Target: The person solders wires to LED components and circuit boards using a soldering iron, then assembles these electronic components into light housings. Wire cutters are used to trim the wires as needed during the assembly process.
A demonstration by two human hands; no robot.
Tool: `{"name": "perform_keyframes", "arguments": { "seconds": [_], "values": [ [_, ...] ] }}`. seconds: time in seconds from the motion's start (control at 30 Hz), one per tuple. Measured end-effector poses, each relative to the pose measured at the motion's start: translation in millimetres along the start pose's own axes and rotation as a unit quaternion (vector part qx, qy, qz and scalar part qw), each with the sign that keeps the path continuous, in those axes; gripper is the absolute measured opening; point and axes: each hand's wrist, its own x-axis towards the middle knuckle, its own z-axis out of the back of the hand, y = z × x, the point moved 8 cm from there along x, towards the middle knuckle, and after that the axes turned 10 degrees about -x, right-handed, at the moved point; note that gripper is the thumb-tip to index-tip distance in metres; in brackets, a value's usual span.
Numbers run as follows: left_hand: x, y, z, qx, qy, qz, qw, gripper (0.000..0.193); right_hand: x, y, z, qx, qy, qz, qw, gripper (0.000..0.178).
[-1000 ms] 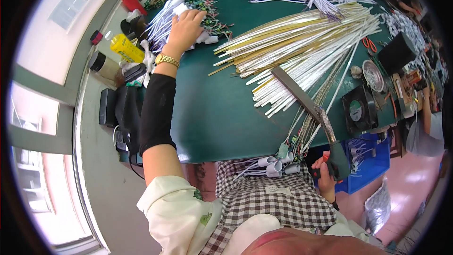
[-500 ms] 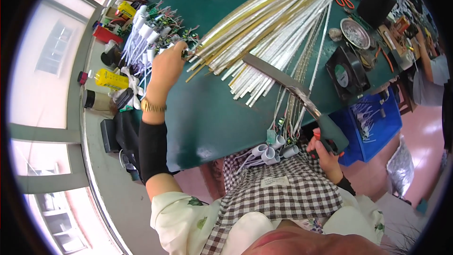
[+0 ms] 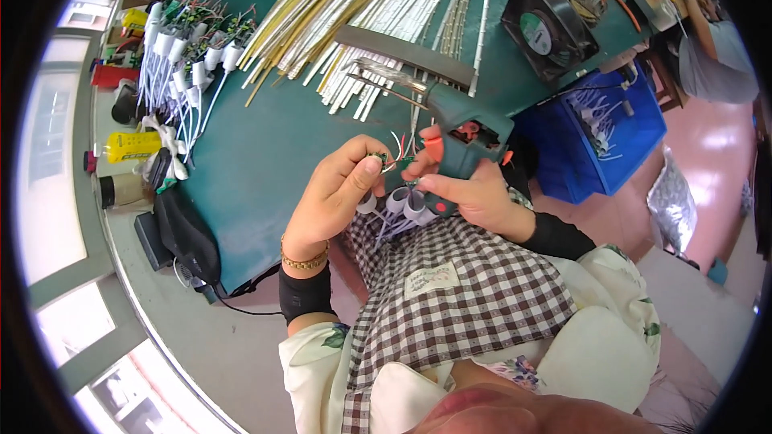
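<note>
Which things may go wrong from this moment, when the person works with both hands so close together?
First, the green tool in the right hand has its metal tip pointing toward the bundle of strips; if hot, it might mark them. Second, the left hand pinches a small board beside thin wires, which could bend or pull loose. Third, white cylinders show just below the fingers and could get knocked.

A cream patch (image 3: 432,280) with lettering on my checked apron (image 3: 498,305), a round green label (image 3: 535,35) on the black fan (image 3: 567,18), blurred markings on a yellow bottle (image 3: 133,146), all too small or unclear for me to read.
</note>
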Motion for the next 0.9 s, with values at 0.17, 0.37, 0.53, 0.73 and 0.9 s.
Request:
{"name": "perform_keyframes", "arguments": {
  "seconds": [0.17, 0.37, 0.53, 0.73, 0.9],
  "values": [
    [2, 11, -13, -0.052, 0.004, -0.002, 0.999, 0.017, 0, 6, -2, 0.000, -0.006, 0.031, 1.000, 0.053],
    [-3, 17, -12, 0.054, -0.041, -0.037, 0.997, 0.012, 1, 10, 2, 0.002, -0.021, 0.044, 0.999, 0.047],
    [-7, 11, -18, 0.111, -0.050, -0.086, 0.989, 0.014, 1, 9, 8, -0.043, -0.022, 0.058, 0.997, 0.049],
    [-10, 15, -23, 0.174, -0.059, -0.084, 0.979, 0.017, -1, 13, 13, -0.049, -0.004, 0.077, 0.996, 0.050],
    [-10, 16, -30, 0.197, -0.067, -0.092, 0.974, 0.020, -3, 15, 11, -0.074, 0.021, 0.090, 0.993, 0.051]
  ]
}}
